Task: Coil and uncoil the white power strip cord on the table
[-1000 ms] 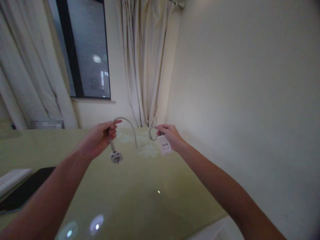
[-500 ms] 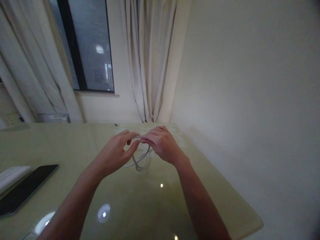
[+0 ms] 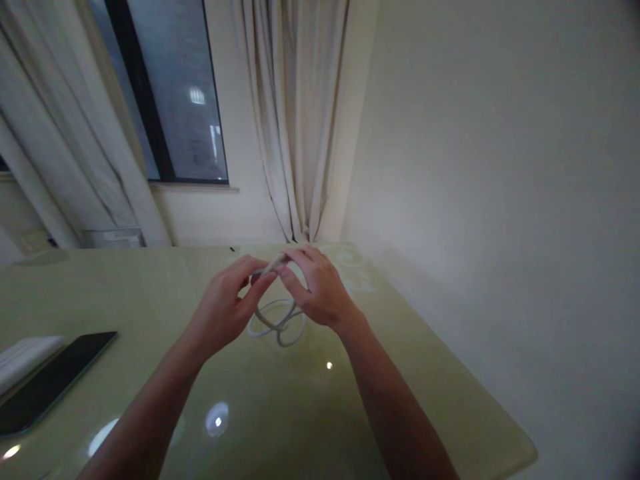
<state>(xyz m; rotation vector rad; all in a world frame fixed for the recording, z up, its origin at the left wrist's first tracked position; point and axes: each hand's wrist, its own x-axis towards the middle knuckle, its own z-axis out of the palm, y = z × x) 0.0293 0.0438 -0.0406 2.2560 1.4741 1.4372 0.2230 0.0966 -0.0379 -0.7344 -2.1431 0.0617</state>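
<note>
A white cable (image 3: 287,323) hangs in loose loops below my hands, over the glossy pale green table (image 3: 280,393). My left hand (image 3: 227,300) pinches a stretch of it between thumb and fingers. To its right, my right hand (image 3: 320,287) grips the cable with thumb and fingertips, and a curve of the cable runs inside that grip. Both sets of fingertips meet closely at the top of the loops. The cable's ends cannot be made out.
At the left edge lie a black flat phone-like slab (image 3: 60,380) and a white box-like object (image 3: 27,357). A small dark bit (image 3: 232,249) sits near the far edge. A wall (image 3: 475,233) borders the table's right side; curtains (image 3: 300,120) hang behind.
My right hand has turned, its thumb now showing apart from its fingers. The strand between the hands has bent into a raised curve, and the loops below have spread and shifted.
</note>
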